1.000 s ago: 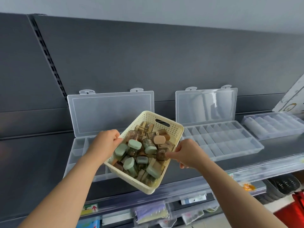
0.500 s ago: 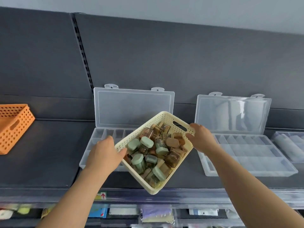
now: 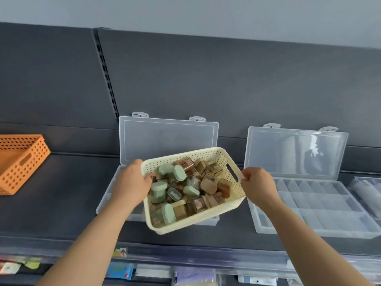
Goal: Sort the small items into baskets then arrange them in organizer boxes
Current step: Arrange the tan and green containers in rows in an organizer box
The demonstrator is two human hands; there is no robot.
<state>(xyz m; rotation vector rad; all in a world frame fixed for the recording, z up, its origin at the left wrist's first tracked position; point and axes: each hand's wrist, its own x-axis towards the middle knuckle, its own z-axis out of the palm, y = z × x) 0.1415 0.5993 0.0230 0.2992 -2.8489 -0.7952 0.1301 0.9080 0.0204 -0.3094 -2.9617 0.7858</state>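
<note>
A cream perforated basket [image 3: 208, 216] full of several small jars with green lids [image 3: 179, 172] and brown lids [image 3: 209, 184] hangs tilted above the dark shelf. My left hand [image 3: 132, 182] grips its left rim, thumb inside. My right hand [image 3: 257, 185] grips the right end by the handle slot. Behind and under the basket lies an open clear organizer box [image 3: 168, 135], its tray mostly hidden. A second open clear organizer box [image 3: 313, 205] with bare compartments lies to the right.
An orange perforated basket [image 3: 19, 162] sits at the far left of the shelf. A third clear box [image 3: 369, 190] shows at the right edge. The shelf's front rail [image 3: 185, 252] runs below, with packaged goods hanging under it.
The view has swung left and the orange basket came into sight. The cream basket turned to lie more level and square, and my right hand shifted from its near rim to its right end.
</note>
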